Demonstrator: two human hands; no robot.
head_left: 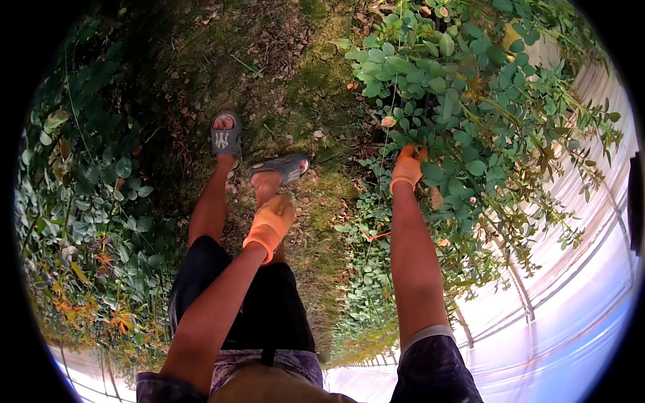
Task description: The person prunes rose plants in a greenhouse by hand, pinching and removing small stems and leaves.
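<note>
My right hand (407, 168), in an orange knit glove, reaches into the edge of a leafy rose bush (447, 101). Its fingers look curled in among the leaves, and what they grip is hidden by foliage and shade. Just above it a small pinkish-orange rosebud (388, 121) hangs beside a thin wire (393, 94). My left hand (273, 220), gloved the same way, hovers over the path in front of my legs, apart from the plants. The fingers on it are bent and close together; whether anything is inside them does not show.
A dirt path (282, 80) with dry leaves and moss runs between two plant rows. Dense foliage (87, 174) lines the left side. My feet in grey slide sandals (226, 141) stand on the path. Pale plastic sheeting (564, 295) on a frame rises beyond the right row.
</note>
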